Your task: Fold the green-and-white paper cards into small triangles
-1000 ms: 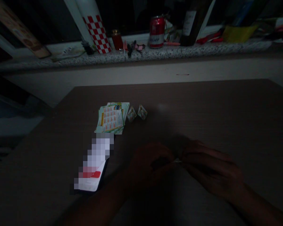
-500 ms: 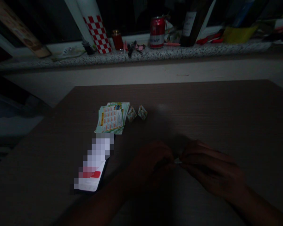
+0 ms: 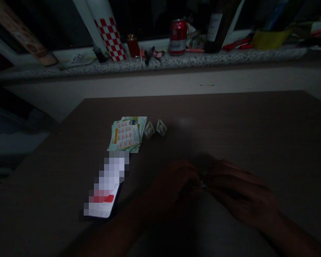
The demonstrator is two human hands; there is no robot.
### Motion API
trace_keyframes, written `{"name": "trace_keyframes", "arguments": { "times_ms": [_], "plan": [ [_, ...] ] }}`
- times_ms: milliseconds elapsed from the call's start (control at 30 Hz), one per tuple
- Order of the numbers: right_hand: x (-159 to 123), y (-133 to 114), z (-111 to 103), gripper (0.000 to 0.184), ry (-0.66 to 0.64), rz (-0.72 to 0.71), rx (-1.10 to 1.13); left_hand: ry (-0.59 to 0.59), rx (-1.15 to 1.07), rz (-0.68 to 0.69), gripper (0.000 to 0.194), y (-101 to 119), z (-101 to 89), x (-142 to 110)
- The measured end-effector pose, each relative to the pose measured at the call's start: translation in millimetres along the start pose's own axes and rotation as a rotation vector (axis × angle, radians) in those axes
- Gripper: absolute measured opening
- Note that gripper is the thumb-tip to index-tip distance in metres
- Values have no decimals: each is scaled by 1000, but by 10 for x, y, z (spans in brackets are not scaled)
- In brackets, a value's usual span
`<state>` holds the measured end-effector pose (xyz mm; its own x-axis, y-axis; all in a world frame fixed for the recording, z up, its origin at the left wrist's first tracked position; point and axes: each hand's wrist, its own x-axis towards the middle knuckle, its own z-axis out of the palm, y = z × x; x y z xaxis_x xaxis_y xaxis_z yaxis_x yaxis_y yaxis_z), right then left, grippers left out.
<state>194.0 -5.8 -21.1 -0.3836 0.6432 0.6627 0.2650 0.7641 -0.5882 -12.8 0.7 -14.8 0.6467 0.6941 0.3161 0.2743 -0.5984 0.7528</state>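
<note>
Low over the table, my left hand and my right hand meet fingertip to fingertip. Between them they pinch a small piece of paper; only a pale sliver of it shows, and dim light hides its shape. Beyond my left hand, two small folded paper pieces stand on the table. Just left of these lies a stack of printed paper cards, green and white with orange number grids, slightly fanned.
A phone with a lit, partly blurred screen lies left of my left forearm. Behind the brown table, a granite sill bears a red can, a checkered cylinder, a dark bottle and a small red jar.
My left fingers have shifted slightly to the right and curled closer around the paper. My right hand has barely moved; the cards, folded pieces and phone stay in place.
</note>
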Motion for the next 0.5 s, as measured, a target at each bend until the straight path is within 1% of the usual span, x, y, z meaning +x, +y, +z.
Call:
{"name": "trace_keyframes", "arguments": {
  "times_ms": [200, 333, 500],
  "plan": [
    [15, -21, 0, 23, -6, 7, 22, 8, 41, 43, 4, 0, 9, 14],
    [1, -12, 0, 26, 2, 10, 10, 47, -15, 33, 5, -23, 25, 5],
    [12, -15, 7, 25, -8, -1, 23, 16, -12, 14, 5, -8, 27, 5]
  ]
}}
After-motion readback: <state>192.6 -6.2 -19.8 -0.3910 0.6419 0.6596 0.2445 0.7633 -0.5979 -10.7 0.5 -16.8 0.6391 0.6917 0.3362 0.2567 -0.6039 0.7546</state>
